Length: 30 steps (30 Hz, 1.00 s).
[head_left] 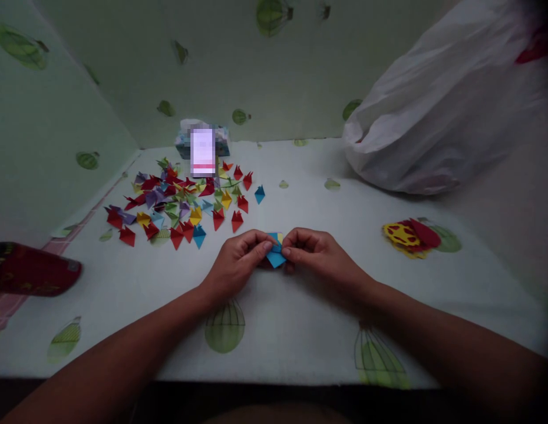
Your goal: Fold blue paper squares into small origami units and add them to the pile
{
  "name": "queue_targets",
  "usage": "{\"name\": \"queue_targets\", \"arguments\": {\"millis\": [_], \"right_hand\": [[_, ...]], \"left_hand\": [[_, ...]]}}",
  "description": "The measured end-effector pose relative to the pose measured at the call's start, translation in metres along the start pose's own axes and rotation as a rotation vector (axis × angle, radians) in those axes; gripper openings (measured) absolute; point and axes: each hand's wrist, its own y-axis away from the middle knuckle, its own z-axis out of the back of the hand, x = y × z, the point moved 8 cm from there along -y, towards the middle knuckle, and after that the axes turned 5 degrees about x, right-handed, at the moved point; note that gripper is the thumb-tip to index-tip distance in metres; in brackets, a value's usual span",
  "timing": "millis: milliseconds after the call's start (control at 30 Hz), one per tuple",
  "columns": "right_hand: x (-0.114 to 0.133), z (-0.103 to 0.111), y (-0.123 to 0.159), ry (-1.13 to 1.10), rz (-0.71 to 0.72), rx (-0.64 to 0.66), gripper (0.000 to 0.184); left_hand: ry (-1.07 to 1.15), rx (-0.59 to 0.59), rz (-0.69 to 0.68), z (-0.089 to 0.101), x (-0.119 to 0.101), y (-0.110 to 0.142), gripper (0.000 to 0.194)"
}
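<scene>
"What's over on the left?"

"A dark red thing (39,272), but I can't tell what it is. Next there's a messy pile of little folded papers (177,235), red, yellow, blue, green and purple. Behind them a bright phone (202,150) stands in front of a tissue box (182,145)."

"What is the left hand (242,258) doing?"

"It's nearly closed. Its thumb and bent pointing finger pinch the left side of the blue paper (276,259)."

"Where is that paper?"

"Between the two hands, to the right of the pile and nearer the person. Its pointy end aims down at the person. Its long way seems to run from the far end to that tip, leaning just a bit."

"And the right hand (316,248)?"

"Its fingers are curled, and the thumb and finger pinch the paper's right side."

"What's farther right?"

"Flat red and yellow shapes (411,237) lie on the white table (300,335), with a big white bag (415,123) behind them."
</scene>
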Motion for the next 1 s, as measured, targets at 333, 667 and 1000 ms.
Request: {"name": "queue_targets", "arguments": {"millis": [333,667,1000], "right_hand": [[0.0,0.014,0.0,-0.044,0.111,-0.14,0.019],[0.001,0.01,0.003,-0.004,0.091,-0.146,0.021],[0.0,0.007,0.004,0.021,0.064,-0.157,0.022]], "left_hand": [[0.018,0.057,-0.086,-0.004,0.0,-0.001,0.019],[-0.138,-0.063,-0.097,0.001,-0.006,0.002,0.013],[-0.134,-0.148,-0.07,0.001,-0.004,0.003,0.016]]}}
